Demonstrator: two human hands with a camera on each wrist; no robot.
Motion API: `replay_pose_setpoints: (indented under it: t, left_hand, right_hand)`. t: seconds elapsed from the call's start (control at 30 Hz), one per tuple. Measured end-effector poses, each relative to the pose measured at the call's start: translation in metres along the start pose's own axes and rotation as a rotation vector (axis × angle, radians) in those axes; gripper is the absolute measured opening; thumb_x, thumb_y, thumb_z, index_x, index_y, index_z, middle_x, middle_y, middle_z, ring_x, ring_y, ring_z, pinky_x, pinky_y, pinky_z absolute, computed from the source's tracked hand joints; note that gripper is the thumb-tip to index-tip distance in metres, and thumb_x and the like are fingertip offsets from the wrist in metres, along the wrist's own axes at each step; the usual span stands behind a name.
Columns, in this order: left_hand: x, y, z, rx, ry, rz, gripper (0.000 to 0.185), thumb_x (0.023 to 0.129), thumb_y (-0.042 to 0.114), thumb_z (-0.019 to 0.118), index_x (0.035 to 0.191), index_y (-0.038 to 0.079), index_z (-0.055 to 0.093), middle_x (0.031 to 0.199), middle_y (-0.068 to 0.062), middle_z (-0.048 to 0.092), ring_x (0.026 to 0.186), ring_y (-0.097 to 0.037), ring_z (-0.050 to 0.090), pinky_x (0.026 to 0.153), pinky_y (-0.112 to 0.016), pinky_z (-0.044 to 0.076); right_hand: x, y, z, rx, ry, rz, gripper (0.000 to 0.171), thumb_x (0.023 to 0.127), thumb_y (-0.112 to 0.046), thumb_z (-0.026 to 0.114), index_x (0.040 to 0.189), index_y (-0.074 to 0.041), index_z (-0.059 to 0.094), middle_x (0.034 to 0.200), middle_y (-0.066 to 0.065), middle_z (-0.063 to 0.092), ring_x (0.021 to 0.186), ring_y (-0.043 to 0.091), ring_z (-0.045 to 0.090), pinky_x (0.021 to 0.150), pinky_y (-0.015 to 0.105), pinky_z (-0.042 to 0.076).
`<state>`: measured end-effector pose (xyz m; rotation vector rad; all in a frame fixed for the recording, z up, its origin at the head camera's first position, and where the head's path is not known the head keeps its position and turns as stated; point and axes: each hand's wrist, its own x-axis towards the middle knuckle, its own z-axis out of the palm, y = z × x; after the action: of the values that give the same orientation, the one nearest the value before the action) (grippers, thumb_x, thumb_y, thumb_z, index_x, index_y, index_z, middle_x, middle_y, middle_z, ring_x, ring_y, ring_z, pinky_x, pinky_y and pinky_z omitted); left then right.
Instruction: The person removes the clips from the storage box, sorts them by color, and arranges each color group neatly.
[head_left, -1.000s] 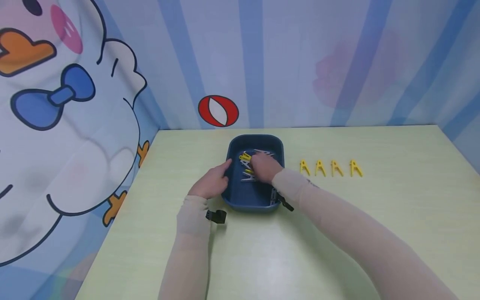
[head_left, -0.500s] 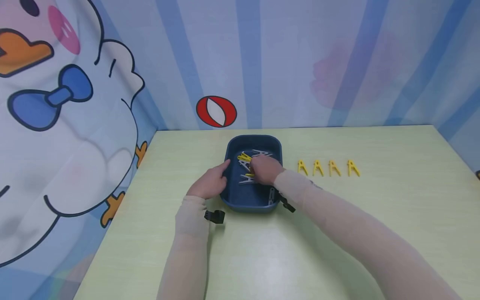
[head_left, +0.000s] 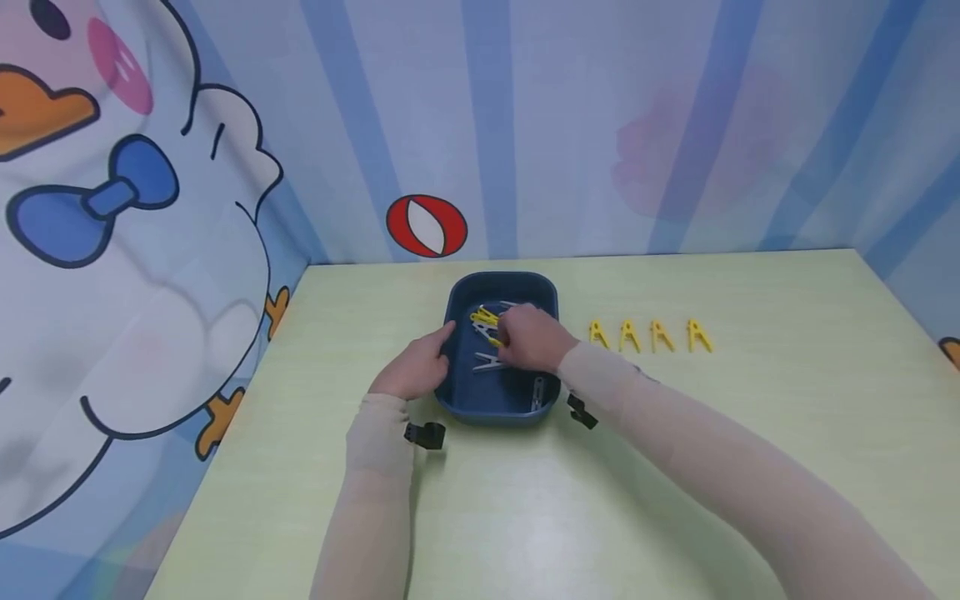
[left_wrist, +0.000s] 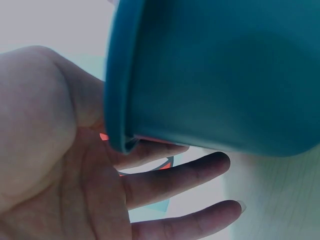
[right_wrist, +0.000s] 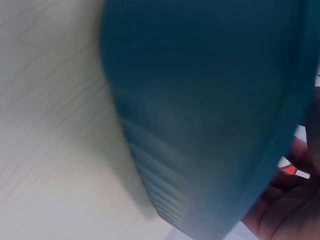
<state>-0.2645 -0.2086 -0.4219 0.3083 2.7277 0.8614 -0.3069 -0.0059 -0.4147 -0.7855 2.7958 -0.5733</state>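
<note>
Left hand [head_left: 411,371]: flat, fingers straight against blue tray [head_left: 459,292] wall, mid-table [head_left: 675,467]. Right hand [head_left: 531,337]: inside tray among yellow and white clips [head_left: 486,319]; grip state indiscernible. Advisable: steady tray, lift one clip. Beyond: four yellow clips [head_left: 649,335], rowed.

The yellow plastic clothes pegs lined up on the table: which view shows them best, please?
The head view: all four yellow plastic clothes pegs stand in a row right of the blue tub. Both wrist views show only tub wall, no pegs.
</note>
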Motion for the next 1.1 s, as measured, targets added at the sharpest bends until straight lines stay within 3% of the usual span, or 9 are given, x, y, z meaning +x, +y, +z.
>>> replay_pose_setpoints:
  t: [0.17, 0.27, 0.73, 1.1]
  left_hand:
    - [0.000, 0.000, 0.000, -0.006, -0.004, -0.002, 0.057, 0.102, 0.009, 0.037, 0.157, 0.003, 0.022, 0.158, -0.015, 0.030, 0.143, -0.028, 0.031, 0.114, -0.045, 0.029]
    - [0.001, -0.001, 0.001, -0.011, -0.006, -0.011, 0.057, 0.102, 0.009, 0.036, 0.157, 0.003, 0.022, 0.159, -0.015, 0.030, 0.143, -0.028, 0.030, 0.114, -0.045, 0.029]
    - [0.000, 0.001, 0.003, -0.033, -0.011, -0.063, 0.058, 0.104, 0.012, 0.036, 0.159, 0.007, 0.019, 0.160, -0.012, 0.028, 0.144, -0.027, 0.028, 0.114, -0.046, 0.029]
    - [0.002, -0.001, 0.004, -0.042, -0.009, -0.057, 0.058, 0.103, 0.012, 0.037, 0.159, 0.008, 0.021, 0.160, -0.012, 0.028, 0.144, -0.027, 0.029, 0.114, -0.046, 0.029]
  right_hand:
    - [-0.006, 0.001, -0.008, 0.104, 0.071, 0.017, 0.032, 0.088, -0.011, 0.071, 0.116, -0.002, 0.059, 0.107, 0.013, 0.063, 0.088, 0.024, 0.058, 0.080, 0.036, 0.054]
    - [-0.010, 0.002, -0.013, 0.110, 0.096, 0.006, 0.039, 0.087, -0.009, 0.069, 0.124, 0.000, 0.060, 0.111, 0.015, 0.061, 0.089, 0.025, 0.057, 0.081, 0.036, 0.054]
    - [-0.029, 0.016, -0.043, 0.180, 0.223, 0.075, 0.020, 0.088, -0.006, 0.063, 0.106, 0.003, 0.064, 0.108, 0.016, 0.060, 0.091, 0.029, 0.057, 0.079, 0.040, 0.053]
    - [-0.040, 0.041, -0.050, 0.187, 0.330, 0.126, 0.029, 0.090, -0.010, 0.063, 0.113, 0.007, 0.066, 0.115, 0.019, 0.062, 0.099, 0.031, 0.061, 0.086, 0.043, 0.054]
